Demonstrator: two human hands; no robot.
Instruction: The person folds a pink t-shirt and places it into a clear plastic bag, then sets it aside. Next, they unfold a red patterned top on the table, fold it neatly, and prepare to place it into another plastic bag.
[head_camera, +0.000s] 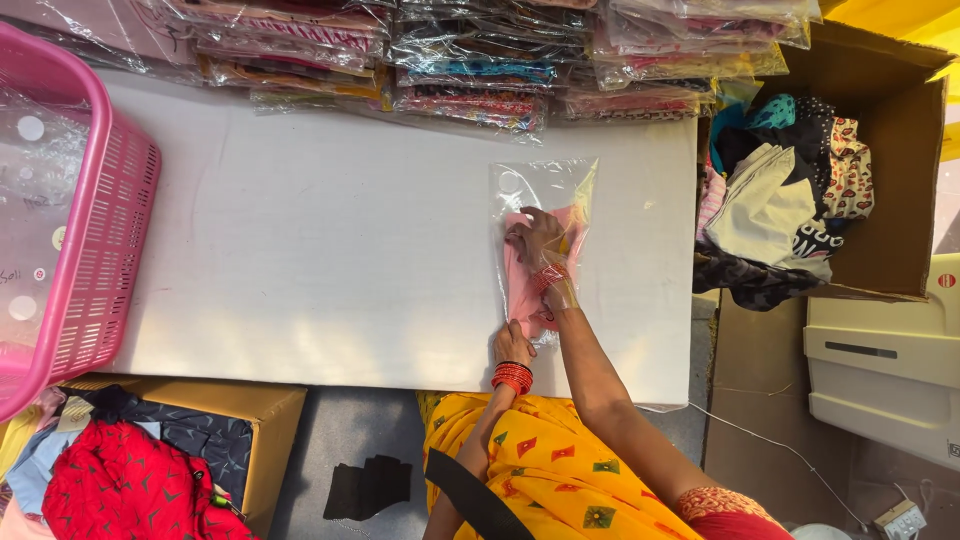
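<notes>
A clear plastic bag (540, 190) lies on the white table (330, 260) with a folded pink garment (522, 290) partly inside it. My right hand (535, 240) is inside the bag, fingers pressed on the pink cloth, the bag's film over my wrist and bangles. My left hand (512, 345) grips the bag's open near end and the garment's edge at the table's front. Red bangles ring both wrists.
Stacks of bagged garments (470, 60) line the table's far edge. A pink basket (85, 220) holding clear bags stands at the left. A cardboard box of loose clothes (800, 200) sits at the right, another box with red cloth (150, 470) at the lower left.
</notes>
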